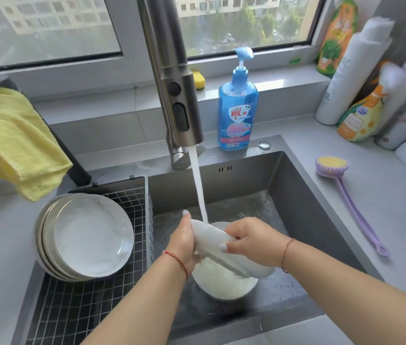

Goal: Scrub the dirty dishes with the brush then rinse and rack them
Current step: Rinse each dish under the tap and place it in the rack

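Over the sink (296, 185) I hold a white dish (211, 241) tilted on edge under the running water (198, 188). My left hand (183, 241) grips its left rim. My right hand (251, 239) curls over its upper right edge. Below it, on the sink floor, sits a white bowl (221, 282). Several rinsed plates (89, 235) lean in the wire rack (77, 312) on the left. The purple brush (346, 192) with a yellow head lies on the counter to the right of the sink.
The steel faucet (174, 78) hangs over the sink's middle. A blue soap bottle (236, 113) stands behind the sink. Bottles (361, 90) crowd the back right counter. A yellow cloth (15, 143) hangs at the left. A yellow sponge (199, 79) lies on the sill.
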